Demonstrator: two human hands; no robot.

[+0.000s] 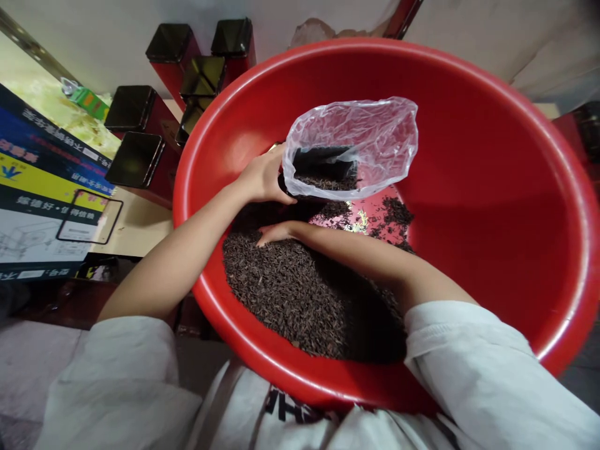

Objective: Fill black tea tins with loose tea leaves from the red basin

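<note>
A large red basin (492, 206) holds a heap of dark loose tea leaves (300, 294). Inside it my left hand (266, 178) grips a dark tin lined with a clear plastic bag (375, 147), whose top flares out over the tin's rim. Some tea leaves show inside the bag. My right hand (279, 232) reaches into the heap just below the tin. Its thumb side is visible, while the other fingers are hidden among the leaves and in shadow, so I cannot make out how they are bent.
Several red tins with dark lids (134, 159) stand left of the basin. A thin black rectangular frame (90, 217) lies beside a printed cardboard box (42, 200). A small green box (89, 102) sits farther back, near the wall.
</note>
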